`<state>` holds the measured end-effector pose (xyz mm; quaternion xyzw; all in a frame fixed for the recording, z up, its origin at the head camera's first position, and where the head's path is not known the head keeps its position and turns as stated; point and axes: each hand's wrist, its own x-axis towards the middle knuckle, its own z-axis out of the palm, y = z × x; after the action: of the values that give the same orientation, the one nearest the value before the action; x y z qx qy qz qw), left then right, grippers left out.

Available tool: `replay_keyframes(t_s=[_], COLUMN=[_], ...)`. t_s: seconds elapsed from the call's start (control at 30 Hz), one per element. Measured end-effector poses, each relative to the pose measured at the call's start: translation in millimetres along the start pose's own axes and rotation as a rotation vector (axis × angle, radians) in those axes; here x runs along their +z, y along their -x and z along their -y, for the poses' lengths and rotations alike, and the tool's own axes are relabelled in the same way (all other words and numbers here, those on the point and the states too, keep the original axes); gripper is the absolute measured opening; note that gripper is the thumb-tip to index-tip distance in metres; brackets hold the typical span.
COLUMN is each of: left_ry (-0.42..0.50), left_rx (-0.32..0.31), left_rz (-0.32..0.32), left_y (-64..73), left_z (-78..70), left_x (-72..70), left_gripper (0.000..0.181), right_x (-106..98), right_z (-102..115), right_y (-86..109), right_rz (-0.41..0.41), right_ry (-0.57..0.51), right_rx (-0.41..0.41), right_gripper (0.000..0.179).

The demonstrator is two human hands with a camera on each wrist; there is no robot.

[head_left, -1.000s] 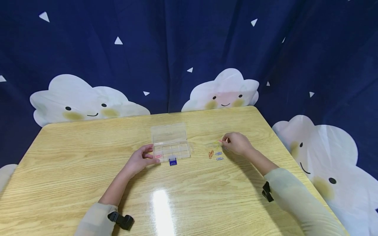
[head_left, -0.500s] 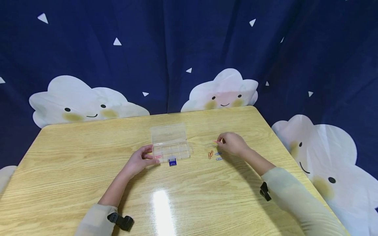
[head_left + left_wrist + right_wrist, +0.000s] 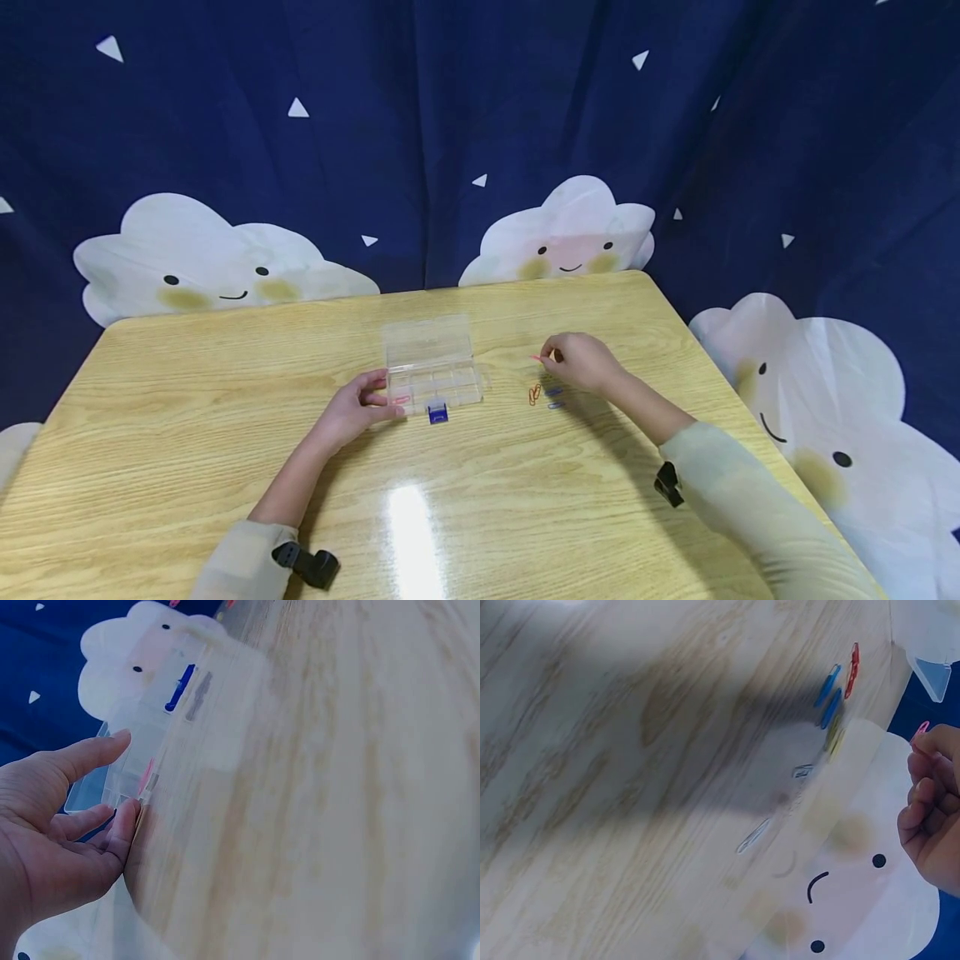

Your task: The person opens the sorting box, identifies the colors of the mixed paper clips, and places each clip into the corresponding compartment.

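Note:
My left hand (image 3: 352,410) holds the left end of a clear plastic compartment box (image 3: 471,392), thumb at its front corner and fingers along its side. The box's lid (image 3: 427,340) is folded back, and a blue latch (image 3: 438,413) juts from the front. In the front left compartment lies a pink paper clip (image 3: 402,400). Above the table to the right of the box, my right hand (image 3: 585,363) pinches another pink paper clip (image 3: 921,732) between thumb and forefinger. Its end points left, toward the box.
Red-orange paper clips (image 3: 535,394) and blue paper clips (image 3: 555,405) lie below the right hand. The right wrist view also has a yellow clip (image 3: 835,741) and a pale clip (image 3: 752,836). A dark blue curtain (image 3: 427,125) hangs behind the table.
My right hand has lifted the pink paper clip from beside the yellow ones and moved it left toward the box. The left hand stays on the box.

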<state>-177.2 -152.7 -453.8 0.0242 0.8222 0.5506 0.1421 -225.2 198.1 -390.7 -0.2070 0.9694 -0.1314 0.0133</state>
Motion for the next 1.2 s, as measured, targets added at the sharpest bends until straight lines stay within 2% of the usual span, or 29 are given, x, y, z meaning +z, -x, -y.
replay_keyframes(t_s=[0.43,0.77,1.2], left_ry=[0.007,0.010,-0.003], left_rx=[0.008,0.004,0.002], left_rz=[-0.006,-0.003,-0.003], left_y=[-1.4,-0.7,0.4], left_z=[2.5,1.1,-1.8], left_x=[-1.1,-0.6,-1.0], left_gripper=[0.080,0.079,0.079], right_x=[2,3,7], right_z=[21,37,52], right_y=[-10.5,-18.9,-25.7], right_rz=[0.031,0.019,0.018], right_ry=[-0.005,0.027,0.018], right_rx=[-0.073,-0.123,-0.172], right_gripper=[0.014,0.013,0.013])
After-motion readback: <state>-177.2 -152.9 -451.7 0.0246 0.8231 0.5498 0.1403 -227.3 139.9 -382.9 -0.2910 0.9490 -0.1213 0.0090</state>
